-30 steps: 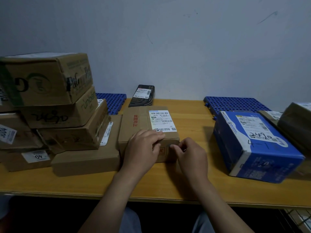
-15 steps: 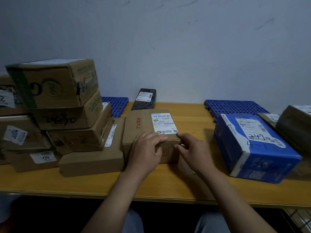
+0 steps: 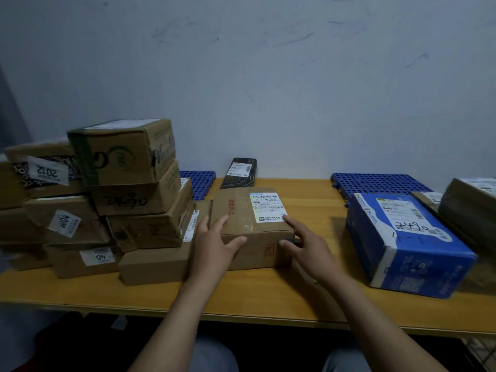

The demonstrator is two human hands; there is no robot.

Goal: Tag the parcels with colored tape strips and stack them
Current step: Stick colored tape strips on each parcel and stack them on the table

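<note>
A brown parcel (image 3: 241, 213) with a white shipping label lies in the middle of the wooden table (image 3: 268, 299). My left hand (image 3: 212, 245) holds its near left corner, fingers on top and thumb on the front face. My right hand (image 3: 308, 245) holds the near right corner, forefinger on the label's edge and thumb on the front. A short dark strip (image 3: 292, 240) sits on that corner beside my thumb. To the left stands a stack of brown parcels (image 3: 126, 157), and a long flat box (image 3: 153, 264) at its base touches the parcel.
A blue box (image 3: 402, 242) lies tilted at the right, with a brown wrapped parcel (image 3: 467, 205) behind it. A black parcel (image 3: 239, 173) leans against the wall. Blue perforated pallets (image 3: 375, 183) lie at the back. The table's front edge is close to me.
My right hand left the strip on the front face and went to the parcel's right corner. My left hand slid to the left corner and spread its fingers.
</note>
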